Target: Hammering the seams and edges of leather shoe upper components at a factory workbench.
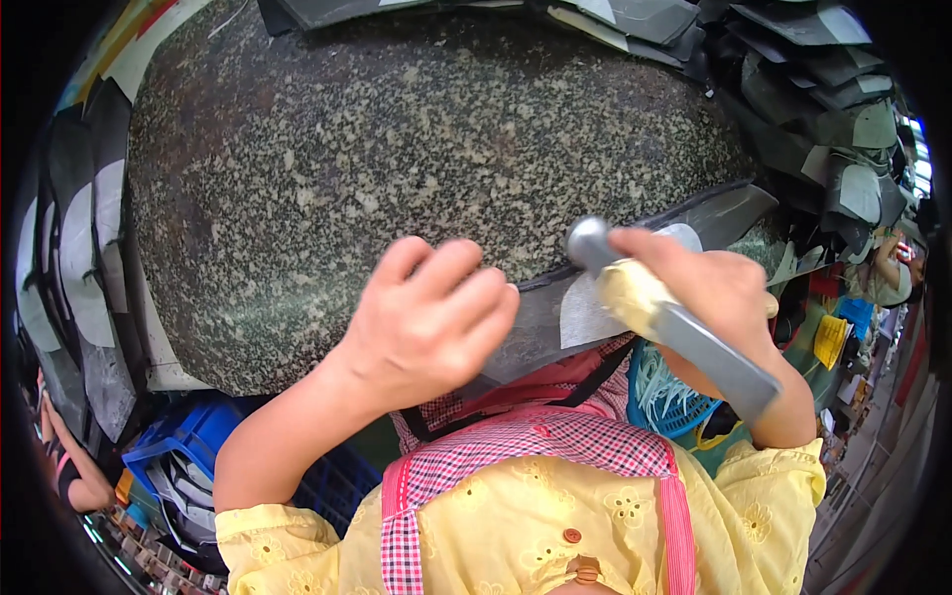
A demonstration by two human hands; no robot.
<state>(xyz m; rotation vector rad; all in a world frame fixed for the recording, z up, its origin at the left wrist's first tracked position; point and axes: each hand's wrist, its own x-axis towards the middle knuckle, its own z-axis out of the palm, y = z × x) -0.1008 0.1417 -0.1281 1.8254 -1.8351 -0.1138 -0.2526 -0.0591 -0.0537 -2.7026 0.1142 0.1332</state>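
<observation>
My right hand (pixel 704 288) is wrapped round a hammer (pixel 719 357). Its long metal head has a round shiny face at one end, a flat wedge at the other and yellowish wrapping at the middle. The hammer is over a dark, flat, flexible sheet piece (pixel 526 332) with pale patches, which lies along the near edge of the speckled stone slab (pixel 397 159). At that piece's left part, my left hand (pixel 426 317) is closed with fingers curled. Its fingertips are hidden, so whether it grips anything cannot be told.
Dark cut pieces with pale patches are stacked left (pixel 74 258), at the far edge (pixel 635 20) and far right (pixel 833 89). Below the slab are a blue crate (pixel 188 426) and a blue basket (pixel 684 412) of pale strips. Other people are at both sides.
</observation>
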